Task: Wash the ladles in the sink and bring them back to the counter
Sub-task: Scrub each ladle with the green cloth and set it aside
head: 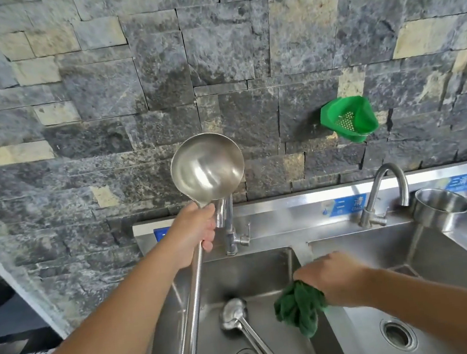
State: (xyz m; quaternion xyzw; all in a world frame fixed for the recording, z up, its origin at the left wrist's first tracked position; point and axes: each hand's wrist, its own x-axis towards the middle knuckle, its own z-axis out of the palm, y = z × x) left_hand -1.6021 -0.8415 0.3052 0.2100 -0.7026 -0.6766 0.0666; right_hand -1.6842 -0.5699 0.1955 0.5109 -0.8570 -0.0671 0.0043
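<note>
Ladle (pixel 207 168) bowl above left grip (pixel 195 233) clenching its handle; right grip (pixel 332 279) clutches cloth (pixel 299 307).

Second ladle (pixel 245 325) crosses the left basin (pixel 268 263); right basin (pixel 426 245) lies open.

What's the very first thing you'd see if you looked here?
The big shiny ladle, held up in front of the stone wall by the left hand. Next, the green cloth gripped by the right hand over the left sink basin, where a second ladle lies.
</note>
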